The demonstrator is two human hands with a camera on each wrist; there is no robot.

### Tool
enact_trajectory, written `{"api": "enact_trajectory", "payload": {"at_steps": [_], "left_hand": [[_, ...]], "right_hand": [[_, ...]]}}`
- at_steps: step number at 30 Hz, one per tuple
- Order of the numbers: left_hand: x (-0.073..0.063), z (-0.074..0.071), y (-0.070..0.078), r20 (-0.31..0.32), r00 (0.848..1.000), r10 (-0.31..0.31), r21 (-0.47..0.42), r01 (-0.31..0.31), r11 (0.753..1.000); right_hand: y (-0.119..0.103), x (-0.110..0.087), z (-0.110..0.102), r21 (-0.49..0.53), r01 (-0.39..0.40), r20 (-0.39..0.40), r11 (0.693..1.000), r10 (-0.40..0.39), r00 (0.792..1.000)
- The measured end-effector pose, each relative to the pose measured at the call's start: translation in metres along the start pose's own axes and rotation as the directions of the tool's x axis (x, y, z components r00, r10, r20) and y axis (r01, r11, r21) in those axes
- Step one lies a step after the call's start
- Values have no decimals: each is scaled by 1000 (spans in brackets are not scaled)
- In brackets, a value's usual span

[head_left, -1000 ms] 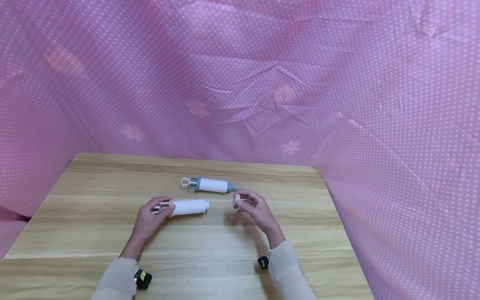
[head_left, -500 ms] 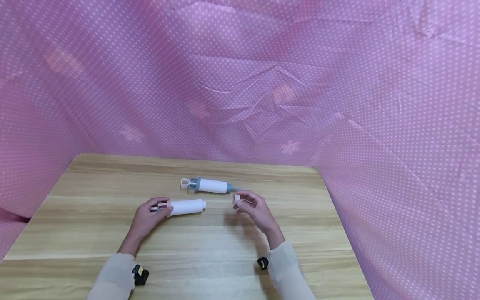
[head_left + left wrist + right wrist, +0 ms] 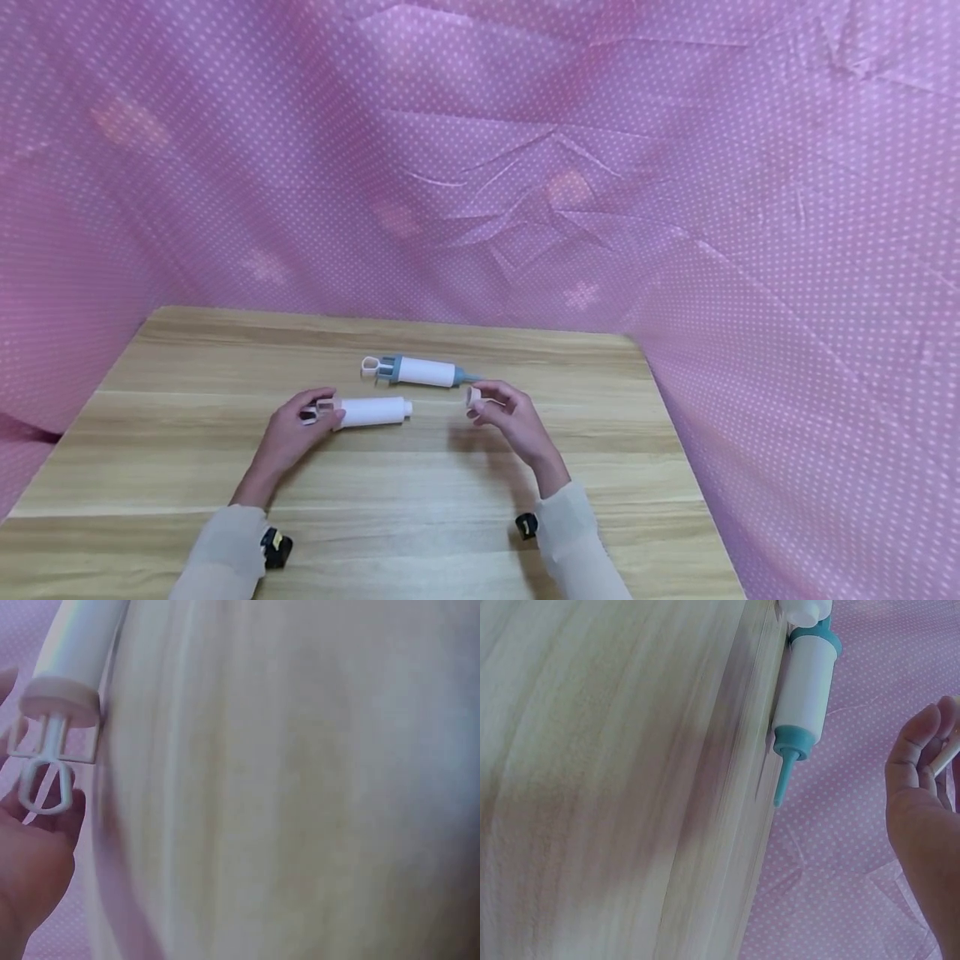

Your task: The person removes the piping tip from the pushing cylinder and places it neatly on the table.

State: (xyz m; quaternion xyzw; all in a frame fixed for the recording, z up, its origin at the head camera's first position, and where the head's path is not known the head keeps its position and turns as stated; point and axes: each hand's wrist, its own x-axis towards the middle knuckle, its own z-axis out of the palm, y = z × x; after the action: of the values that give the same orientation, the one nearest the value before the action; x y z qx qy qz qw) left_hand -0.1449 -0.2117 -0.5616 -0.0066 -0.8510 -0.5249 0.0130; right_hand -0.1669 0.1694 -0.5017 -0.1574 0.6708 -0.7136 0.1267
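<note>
My left hand (image 3: 291, 427) grips a white syringe (image 3: 375, 411) by its pale beige collar end, thumb on the near side. The syringe lies roughly level, its short blunt outlet toward the right. In the left wrist view, its plunger's ring handle (image 3: 46, 811) sticks out past the collar between my fingers. My right hand (image 3: 519, 425) pinches a small pale beige nozzle (image 3: 472, 398) by its side, wide opening toward the syringe. A gap separates nozzle and outlet. In the right wrist view, the right fingers (image 3: 909, 746) hide most of the nozzle.
A second syringe (image 3: 426, 372), white with blue-green ends and a long thin tip, lies on the wooden table (image 3: 420, 517) just behind both hands. Its tip points right, close to my right fingers. Pink dotted cloth (image 3: 480, 167) hangs around the table's back and sides.
My left hand has shifted slightly left with the white syringe, widening the gap to the nozzle. My right hand and the blue-green syringe have stayed in place.
</note>
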Motion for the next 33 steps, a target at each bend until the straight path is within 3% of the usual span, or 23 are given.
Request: {"api": "enact_trajectory", "payload": {"at_steps": [7,14,18,25,33], "left_hand": [[0,-4,20,-17,999,29,38,-28,999],[2,-7,37,-14,1000,11,62,-10,998],[3,-3,49,-15,995,99,60,-98,993],[4,8,75,-39,963,266,53,-264,963],[3,21,93,-36,936,350,24,-349,937]], "right_hand": [[-3,2,0,-42,25,19,999,-24,1000],[-8,6,0,-76,36,35,996,-33,999],[-9,8,3,-69,26,31,997,-24,999],[-16,13,11,-49,29,44,998,-26,999],[-25,16,18,-78,45,45,996,-42,998]]}}
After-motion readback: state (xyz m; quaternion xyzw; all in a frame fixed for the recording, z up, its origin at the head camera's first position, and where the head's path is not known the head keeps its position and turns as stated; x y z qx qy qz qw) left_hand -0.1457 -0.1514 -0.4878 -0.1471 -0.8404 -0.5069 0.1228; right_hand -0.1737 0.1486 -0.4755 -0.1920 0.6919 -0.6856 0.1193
